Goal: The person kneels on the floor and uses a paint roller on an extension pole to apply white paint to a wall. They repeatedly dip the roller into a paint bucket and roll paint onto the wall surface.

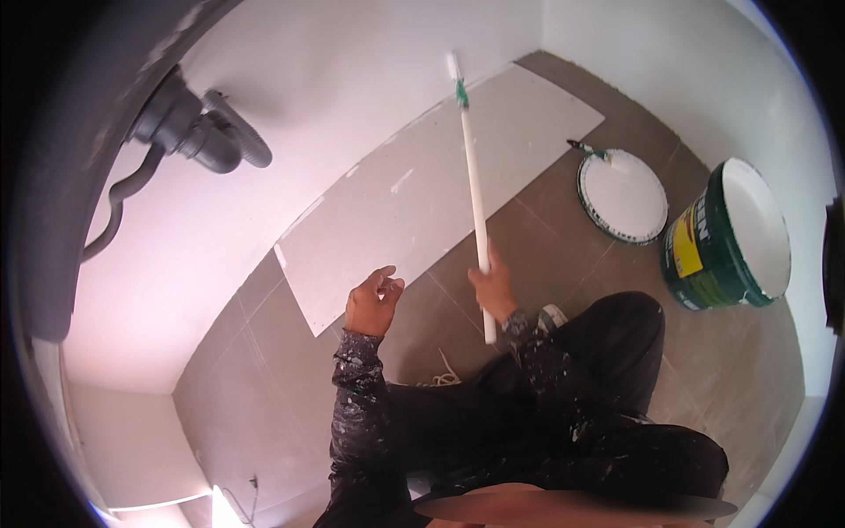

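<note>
My right hand is closed around the lower part of a long white pole. A green piece joins the pole to a white painting head, which is at the white wall just above the floor; whether it is a brush or a small roller I cannot tell. My left hand is raised, holding nothing, its fingers bent and a little apart. Beneath the pole, a long pale board lies along the foot of the wall, with white paint marks on it.
To the right stand a green paint bucket and its white-coated lid, with a paintbrush across the rim. Grey drain pipes hang at upper left under a dark edge. Brown tiles cover the floor.
</note>
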Motion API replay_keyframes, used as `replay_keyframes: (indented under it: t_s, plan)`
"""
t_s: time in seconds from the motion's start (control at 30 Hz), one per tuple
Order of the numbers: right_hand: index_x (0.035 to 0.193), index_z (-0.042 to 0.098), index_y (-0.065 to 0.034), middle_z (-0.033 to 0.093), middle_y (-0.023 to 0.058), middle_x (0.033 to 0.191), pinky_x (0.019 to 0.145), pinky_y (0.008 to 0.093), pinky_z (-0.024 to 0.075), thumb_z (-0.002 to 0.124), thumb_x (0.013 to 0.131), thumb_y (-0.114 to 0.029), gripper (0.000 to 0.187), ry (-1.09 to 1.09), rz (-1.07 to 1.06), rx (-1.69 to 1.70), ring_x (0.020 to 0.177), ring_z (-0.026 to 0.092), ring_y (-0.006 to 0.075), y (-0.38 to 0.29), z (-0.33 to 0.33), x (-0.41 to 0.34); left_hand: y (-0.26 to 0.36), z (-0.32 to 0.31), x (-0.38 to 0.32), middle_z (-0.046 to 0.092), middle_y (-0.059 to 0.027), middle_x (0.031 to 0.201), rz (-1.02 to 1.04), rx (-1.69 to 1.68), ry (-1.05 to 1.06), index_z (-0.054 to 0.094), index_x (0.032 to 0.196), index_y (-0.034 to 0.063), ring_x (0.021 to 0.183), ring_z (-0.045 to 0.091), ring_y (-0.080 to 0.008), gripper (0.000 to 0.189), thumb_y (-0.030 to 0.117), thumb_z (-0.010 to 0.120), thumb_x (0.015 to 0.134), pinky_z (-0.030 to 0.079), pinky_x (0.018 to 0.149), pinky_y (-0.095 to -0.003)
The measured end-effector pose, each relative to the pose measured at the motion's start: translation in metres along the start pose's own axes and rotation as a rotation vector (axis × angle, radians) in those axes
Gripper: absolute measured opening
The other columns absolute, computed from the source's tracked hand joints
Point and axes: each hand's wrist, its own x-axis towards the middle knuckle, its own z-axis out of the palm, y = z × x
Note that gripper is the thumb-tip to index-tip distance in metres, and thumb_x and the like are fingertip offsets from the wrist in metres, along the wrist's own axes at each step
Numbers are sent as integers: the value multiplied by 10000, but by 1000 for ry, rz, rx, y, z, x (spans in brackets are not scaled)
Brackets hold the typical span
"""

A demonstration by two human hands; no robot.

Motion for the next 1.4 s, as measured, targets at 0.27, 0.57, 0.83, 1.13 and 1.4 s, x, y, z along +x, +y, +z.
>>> replay_keyframes:
  t_s: [0.27, 0.57, 0.83, 1.13, 1.4]
  plan:
    - [1571, 199, -78, 654, 164, 843, 573, 364, 541, 594, 893, -97, 785, 157, -264, -279, 649, 654, 244, 7, 51, -10, 7, 14, 10, 736, -172, 960, -5, 28, -30, 650, 1205, -14, 899, 717, -248, 383, 241, 695, 922, 545, 807, -357]
    - [1547, 235, -41, 662, 185, 855, 570, 378, 534, 595, 857, -66, 779, 276, -191, -217, 661, 658, 256, 32, 51, 81, -2, 16, 8, 732, -187, 1002, -37, -26, -44, 650, 1198, -23, 934, 719, -260, 380, 243, 682, 929, 544, 838, -363]
    - [1487, 322, -50, 518, 48, 643, 362, 314, 432, 572, 817, -33, 715, 145, -76, -15, 423, 491, 147, -64, -6, 133, -13, 24, 21, 736, -176, 950, 18, 18, -5, 682, 1162, 10, 880, 722, -255, 365, 271, 693, 907, 553, 795, -361]
    - [1539, 301, -126, 477, -5, 654, 365, 259, 412, 601, 901, -91, 706, -276, 186, 194, 435, 461, 77, -140, -89, -89, -17, 48, 19, 707, -104, 1048, -113, -507, -215, 577, 1314, -4, 854, 675, -171, 543, 392, 646, 950, 546, 753, -318]
    - [1566, 265, -110, 524, -7, 712, 434, 208, 447, 591, 907, -57, 737, -352, 307, 37, 464, 494, 59, -192, -252, -266, 114, 127, 59, 414, -217, 1474, -214, -1331, -546, 155, 1540, 9, 1250, 500, -366, 905, 631, 475, 966, 450, 1022, -501]
